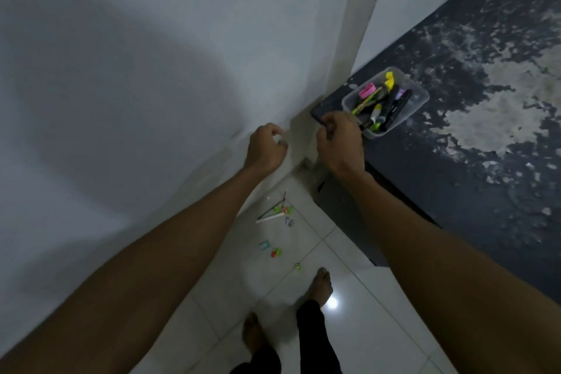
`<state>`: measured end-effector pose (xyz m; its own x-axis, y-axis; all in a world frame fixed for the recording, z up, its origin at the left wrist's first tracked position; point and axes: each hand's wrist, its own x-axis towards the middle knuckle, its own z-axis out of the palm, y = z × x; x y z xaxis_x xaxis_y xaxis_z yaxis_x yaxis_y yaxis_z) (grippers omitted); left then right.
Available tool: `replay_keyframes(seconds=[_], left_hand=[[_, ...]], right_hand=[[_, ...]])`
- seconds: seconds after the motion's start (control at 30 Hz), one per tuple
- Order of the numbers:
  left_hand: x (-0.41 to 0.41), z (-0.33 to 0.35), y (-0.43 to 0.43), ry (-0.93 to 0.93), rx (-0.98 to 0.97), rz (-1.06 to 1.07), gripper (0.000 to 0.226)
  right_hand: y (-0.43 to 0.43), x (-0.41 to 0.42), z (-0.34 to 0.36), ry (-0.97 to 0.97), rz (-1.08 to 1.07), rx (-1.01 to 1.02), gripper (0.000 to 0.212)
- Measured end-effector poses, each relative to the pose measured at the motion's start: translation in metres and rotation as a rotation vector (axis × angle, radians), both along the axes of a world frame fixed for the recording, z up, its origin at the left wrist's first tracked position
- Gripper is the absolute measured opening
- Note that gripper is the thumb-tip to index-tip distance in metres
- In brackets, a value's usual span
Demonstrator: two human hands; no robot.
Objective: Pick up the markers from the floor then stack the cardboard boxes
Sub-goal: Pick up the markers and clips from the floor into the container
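A white tiled floor (349, 328) meets a dark worn counter (455, 191) at right, where a clear tub (420, 97) holds markers (391, 105). Left hand (265, 147) is curled empty; right hand (341, 143), fingers curled, grip unclear, is beside the tub. Stationery (274, 214) lies on the floor

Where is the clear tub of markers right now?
In the head view, the clear tub sits right of centre on the dark, flaky counter, near its corner by the white wall, just beyond the right hand.

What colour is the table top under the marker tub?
Dark table top with pale mottled patches, head view.
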<state>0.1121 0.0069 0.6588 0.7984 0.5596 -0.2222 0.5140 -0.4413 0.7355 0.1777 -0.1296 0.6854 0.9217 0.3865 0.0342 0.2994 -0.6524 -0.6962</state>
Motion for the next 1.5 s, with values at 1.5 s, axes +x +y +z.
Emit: replay_keyframes(seconds=[1.5], left_hand=[[-0.184,-0.582,-0.025,0.384,-0.051,-0.001,0.057]], right_hand=[[-0.082,-0.161,-0.612,0.549,0.226,-0.504,0.076]])
